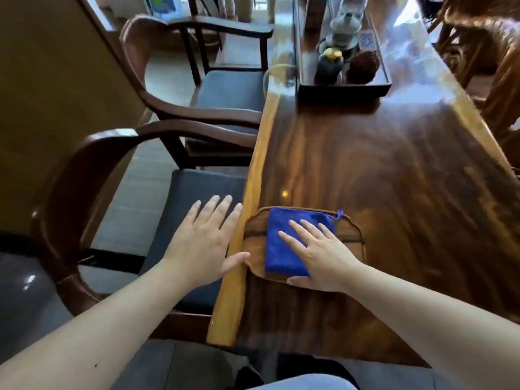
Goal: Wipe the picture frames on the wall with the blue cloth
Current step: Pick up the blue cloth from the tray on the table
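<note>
A folded blue cloth (284, 243) lies on a small wooden tray (254, 243) near the front left edge of a long dark wooden table (380, 178). My right hand (320, 254) rests flat on the cloth's right part, fingers spread, not gripping it. My left hand (205, 237) hovers open just left of the table edge, with its thumb touching the tray's front left corner. No picture frames are in view.
Two wooden armchairs with dark cushions (194, 204) (225, 88) stand along the table's left side. A dark tray (343, 80) with a teapot, a bird figurine and small items sits further back. A beige wall (42, 94) is at the left, another wooden chair (484, 66) at the right.
</note>
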